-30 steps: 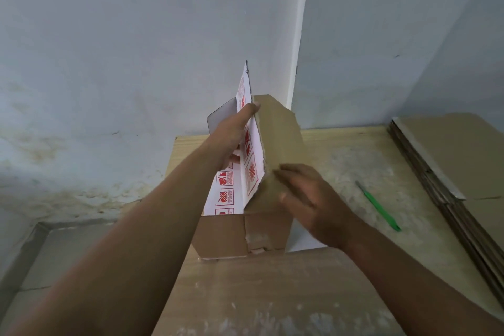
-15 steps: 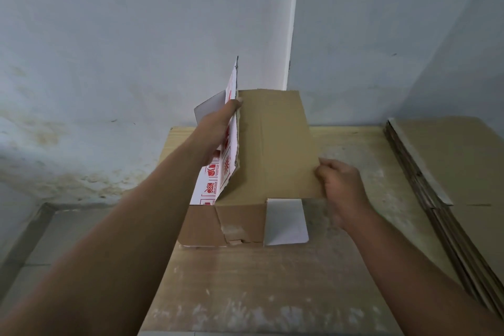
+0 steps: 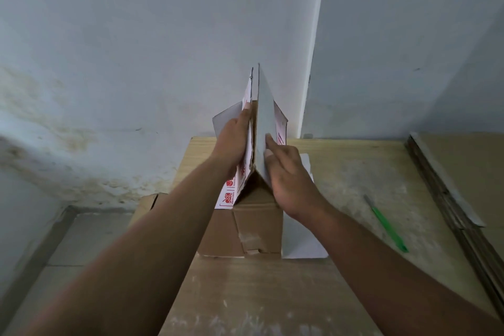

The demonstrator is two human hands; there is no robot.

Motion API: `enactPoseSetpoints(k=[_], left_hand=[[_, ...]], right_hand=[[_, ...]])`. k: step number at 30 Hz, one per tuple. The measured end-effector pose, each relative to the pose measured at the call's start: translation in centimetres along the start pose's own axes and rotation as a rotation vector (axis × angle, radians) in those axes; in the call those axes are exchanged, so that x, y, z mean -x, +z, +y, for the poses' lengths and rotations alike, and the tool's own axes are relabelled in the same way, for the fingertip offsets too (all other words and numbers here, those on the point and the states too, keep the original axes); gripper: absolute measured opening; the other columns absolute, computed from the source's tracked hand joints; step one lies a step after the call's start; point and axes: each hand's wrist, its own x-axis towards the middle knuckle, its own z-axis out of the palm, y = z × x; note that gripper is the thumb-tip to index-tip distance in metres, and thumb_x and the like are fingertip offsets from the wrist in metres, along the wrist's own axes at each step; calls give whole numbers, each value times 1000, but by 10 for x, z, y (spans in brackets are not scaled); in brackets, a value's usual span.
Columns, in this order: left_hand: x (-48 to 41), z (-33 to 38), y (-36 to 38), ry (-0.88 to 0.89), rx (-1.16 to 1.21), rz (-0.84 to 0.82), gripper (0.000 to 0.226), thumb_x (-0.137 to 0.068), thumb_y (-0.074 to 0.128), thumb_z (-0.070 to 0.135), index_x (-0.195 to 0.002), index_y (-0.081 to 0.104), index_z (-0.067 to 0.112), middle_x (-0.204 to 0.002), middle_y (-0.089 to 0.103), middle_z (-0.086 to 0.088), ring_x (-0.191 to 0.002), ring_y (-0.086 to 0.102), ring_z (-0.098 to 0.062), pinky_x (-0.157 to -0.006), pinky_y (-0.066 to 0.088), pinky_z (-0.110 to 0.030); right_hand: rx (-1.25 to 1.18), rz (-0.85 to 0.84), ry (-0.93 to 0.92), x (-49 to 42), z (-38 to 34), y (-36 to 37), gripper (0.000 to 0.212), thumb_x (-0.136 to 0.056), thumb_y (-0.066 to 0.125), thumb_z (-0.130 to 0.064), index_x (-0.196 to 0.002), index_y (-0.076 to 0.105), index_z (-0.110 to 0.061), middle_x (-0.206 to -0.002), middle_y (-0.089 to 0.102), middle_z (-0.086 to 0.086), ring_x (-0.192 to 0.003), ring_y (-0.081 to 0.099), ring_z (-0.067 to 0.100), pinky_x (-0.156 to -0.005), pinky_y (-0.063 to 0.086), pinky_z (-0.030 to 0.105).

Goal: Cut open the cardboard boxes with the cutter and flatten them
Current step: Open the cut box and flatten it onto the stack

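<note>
- Cardboard box [image 3: 256,229] sat mid-table [image 3: 354,172], cut open, two panels pushed up together like a tent.
- I saw L hand [image 3: 234,142] flat, fingers straight, pressed on the left panel w/ red print.
- R hand [image 3: 289,174] flat on the plain right panel; no grasp.
- Green cutter [image 3: 388,226] lay apart, right of box, near flattened stack [image 3: 463,185].

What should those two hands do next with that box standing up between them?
Probably press the panels together and lay them down flat. The left hand and right hand flank the cardboard box, already opened, its panels upright and nearly closed; the green cutter lies aside on the table.
</note>
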Motion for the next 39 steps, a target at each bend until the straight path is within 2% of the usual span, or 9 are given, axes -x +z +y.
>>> enactPoseSetpoints(k=[7, 10, 14, 16, 19, 24, 30, 35, 39], left_hand=[[2, -6, 4, 85, 3, 156, 95, -81, 38, 92, -101, 65, 3, -99, 70, -18, -86, 68, -24, -89, 55, -50], [6, -8, 3, 92, 133, 59, 68, -85, 59, 69, -105, 68, 4, -105, 73, -18, -96, 72, -26, -95, 54, -56], [7, -7, -2, 77, 190, -64, 40, -79, 63, 39, -104, 67, 9, -100, 74, -11, -91, 71, -22, -81, 56, -39], [6, -5, -3, 69, 152, -79, 32, -78, 60, 37, -97, 62, 11, -93, 69, -7, -83, 65, -20, -68, 51, -30], [4, -5, -3, 63, 118, -86, 26, -85, 57, 34, -96, 59, 10, -93, 66, -6, -78, 62, -18, -53, 47, -18], [-3, -4, 5, 46, 89, -90, 16, -98, 51, 27, -96, 57, 12, -89, 65, -1, -73, 62, -13, -49, 44, -16], [-18, -1, 5, -37, 181, -61, 20, -98, 52, 30, -104, 60, 13, -98, 70, -8, -84, 66, -23, -73, 50, -31], [-39, -4, 9, -92, 252, -39, 18, -98, 54, 31, -105, 58, 15, -96, 64, -6, -86, 61, -23, -68, 45, -31], [-60, -27, 12, -213, 108, -9, 45, -96, 57, 64, -93, 59, 19, -83, 58, 1, -73, 55, -18, -70, 49, -32]], right_hand=[[49, 52, 41, -18, 20, 12, 50, -109, 27, -39, -158, 27, -26, -147, 34, 1, -126, 36, 2, -94, 18, 1], [53, 56, 74, -26, 26, 13, 52, -109, 25, -40, -158, 26, -25, -152, 32, 1, -140, 33, 11, -103, 18, 14], [37, 54, 124, -34, 28, 11, 51, -109, 24, -41, -158, 27, -27, -158, 35, -3, -144, 32, 14, -105, 20, 18], [10, 47, 143, -36, 31, 6, 48, -109, 26, -40, -152, 41, -25, -151, 47, -4, -136, 43, 15, -104, 27, 20], [40, 54, 166, -35, 41, -1, 43, -108, 30, -39, -116, 66, -17, -115, 67, 1, -102, 59, 15, -84, 44, 29], [29, 113, 184, -33, 64, -20, 28, -105, 41, -28, -101, 69, -21, -100, 68, -5, -97, 61, 11, -78, 43, 23], [-66, 146, 172, -12, 93, -58, 24, -93, 57, -5, -112, 65, -18, -103, 63, -1, -99, 59, 14, -78, 44, 19], [58, 256, 181, -1, 106, -61, 16, -87, 75, -25, -89, 60, -21, -83, 61, -3, -73, 56, 9, -62, 42, 23], [-9, 364, 233, 1, 112, -47, 16, -90, 70, -21, -81, 59, -12, -70, 57, 0, -59, 47, 13, -50, 39, 23]])
